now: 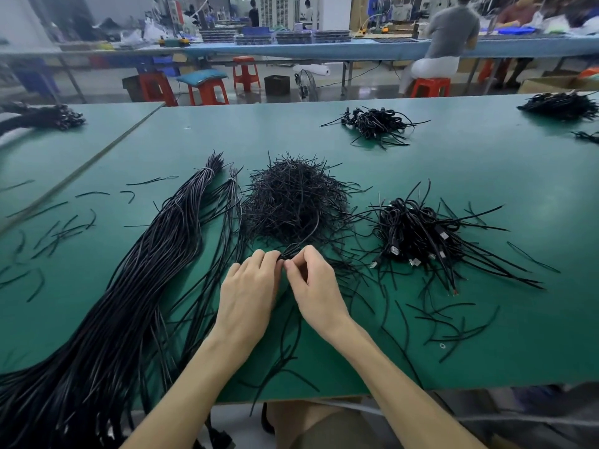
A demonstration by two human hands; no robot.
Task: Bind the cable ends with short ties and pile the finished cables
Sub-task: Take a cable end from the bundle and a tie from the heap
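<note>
My left hand [249,283] and my right hand [312,280] meet at the middle of the green table [421,163], both pinching a folded black cable [298,246] whose end loops up toward the tie heap. Whether a tie sits between the fingers cannot be seen. A mound of short black ties [293,199] lies just beyond my hands. To the right is a pile of bound cables [418,234] with USB plugs. A long bundle of loose black cables [129,286] runs from the far left-centre down over the table's front edge.
Stray ties [453,322] litter the table on the right and on the left. More cable piles lie at the far middle [376,124], far right [560,106] and far left [48,116]. Red stools [246,72] and a seated person [449,37] are behind.
</note>
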